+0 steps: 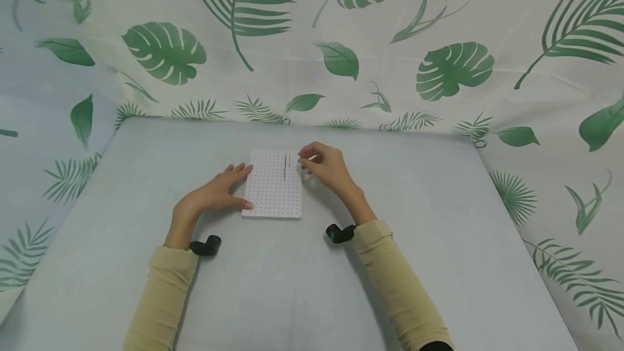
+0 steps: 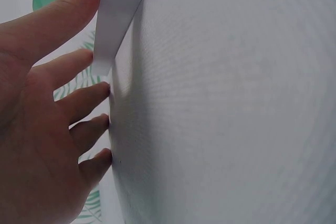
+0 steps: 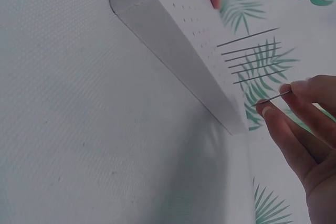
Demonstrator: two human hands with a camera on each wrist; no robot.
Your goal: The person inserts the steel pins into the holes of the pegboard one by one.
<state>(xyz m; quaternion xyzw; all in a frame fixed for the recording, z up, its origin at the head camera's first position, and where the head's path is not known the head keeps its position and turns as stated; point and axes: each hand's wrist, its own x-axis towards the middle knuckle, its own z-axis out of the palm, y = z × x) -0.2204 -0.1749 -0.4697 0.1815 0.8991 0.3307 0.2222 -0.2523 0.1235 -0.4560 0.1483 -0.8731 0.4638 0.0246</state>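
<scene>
A white pegboard [image 1: 268,191] with rows of small holes lies flat on the table. Several thin metal pins [image 3: 256,51] stand in a row out of its face near the far right corner. My left hand [image 1: 214,191] is at the board's left side, fingers spread and fairly straight, its thumb resting on the near left corner. In the left wrist view that thumb meets the board's edge [image 2: 116,22]. Just off the far right edge, my right hand [image 1: 329,167] pinches another thin metal pin [image 3: 275,97] between thumb and fingers, apart from the board.
A pale table [image 1: 439,221] spreads around the board. Behind it hangs a white cloth [image 1: 380,64] printed with green leaves, which also drapes at both sides. Small black wrist cameras [image 1: 339,233] sit at both cuffs.
</scene>
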